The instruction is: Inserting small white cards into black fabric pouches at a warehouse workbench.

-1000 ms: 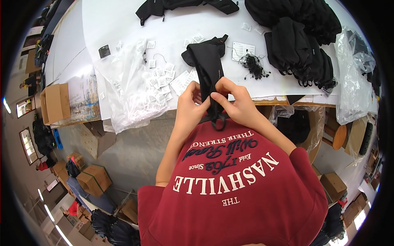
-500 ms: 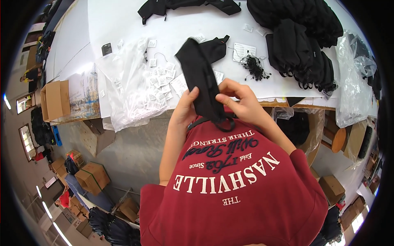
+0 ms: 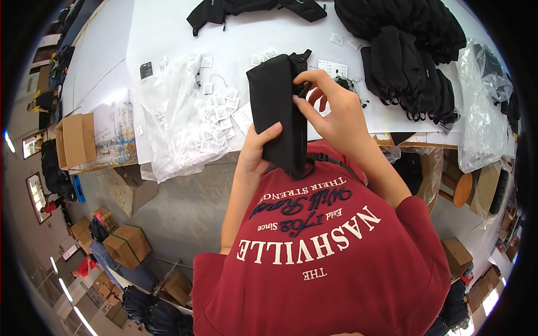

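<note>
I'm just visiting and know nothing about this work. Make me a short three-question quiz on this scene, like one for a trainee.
1. Multiple choice: what is the left hand gripping?
A) a brown cardboard box
B) a long black fabric pouch
C) a clear plastic bag

2. True or false: the right hand is higher in the picture than the left hand.

3. Fill in the blank: the largest cluster of small white rectangular labels lies to the ____ of the pouch in the picture.

Key: 1. B; 2. true; 3. left.

Head-worn fisheye: looks down from above, close over hands (image 3: 343,109), white table (image 3: 168,28) beyond.
</note>
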A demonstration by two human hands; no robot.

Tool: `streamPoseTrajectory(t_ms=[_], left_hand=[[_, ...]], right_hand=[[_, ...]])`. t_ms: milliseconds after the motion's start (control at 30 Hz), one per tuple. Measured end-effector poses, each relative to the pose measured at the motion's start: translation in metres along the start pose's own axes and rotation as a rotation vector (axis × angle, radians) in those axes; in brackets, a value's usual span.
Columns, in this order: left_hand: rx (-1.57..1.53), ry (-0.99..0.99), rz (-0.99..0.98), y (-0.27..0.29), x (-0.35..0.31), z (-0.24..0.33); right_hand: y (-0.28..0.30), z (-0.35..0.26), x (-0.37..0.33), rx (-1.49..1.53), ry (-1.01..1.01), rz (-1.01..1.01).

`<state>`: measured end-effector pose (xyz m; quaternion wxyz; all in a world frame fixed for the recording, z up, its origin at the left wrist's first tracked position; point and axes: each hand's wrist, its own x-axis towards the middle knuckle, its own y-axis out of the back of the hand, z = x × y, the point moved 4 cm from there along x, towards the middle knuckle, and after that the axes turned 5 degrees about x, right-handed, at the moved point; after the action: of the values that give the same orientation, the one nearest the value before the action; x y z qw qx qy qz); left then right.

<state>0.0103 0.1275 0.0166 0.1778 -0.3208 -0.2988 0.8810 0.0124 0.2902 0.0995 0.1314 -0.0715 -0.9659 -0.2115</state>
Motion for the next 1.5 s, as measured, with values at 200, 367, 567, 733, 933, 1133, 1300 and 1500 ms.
streamPoseTrajectory(t_ms=[200, 367, 567, 733, 933, 1133, 1300, 1500], left_hand=[[0.042, 0.007, 0.018, -0.005, 0.001, 0.005], [0.004, -0.048, 0.041, -0.019, 0.001, 0.011], [0.005, -0.061, 0.078, -0.026, 0.003, 0.020], [-0.070, -0.064, 0.097, -0.014, 0.009, 0.024], [-0.018, -0.098, 0.061, -0.017, 0.005, 0.035], [0.024, -0.093, 0.060, -0.014, 0.002, 0.031], [0.060, 0.021, -0.037, -0.011, -0.004, 0.028], [-0.403, 0.084, -0.066, -0.018, -0.002, 0.020]], right_hand=[[0.005, 0.001, 0.003, -0.094, 0.053, 0.056], [0.014, -0.008, 0.004, -0.186, 0.098, 0.072], [0.018, -0.021, 0.002, -0.210, 0.176, 0.108], [0.014, -0.018, -0.001, -0.195, 0.245, 0.012], [0.007, -0.024, 0.007, -0.039, 0.068, -0.029], [0.010, -0.010, 0.009, 0.167, -0.133, -0.283], [0.017, -0.026, 0.011, -0.051, 0.170, -0.152], [0.009, -0.052, -0.001, -0.073, 0.309, -0.232]])
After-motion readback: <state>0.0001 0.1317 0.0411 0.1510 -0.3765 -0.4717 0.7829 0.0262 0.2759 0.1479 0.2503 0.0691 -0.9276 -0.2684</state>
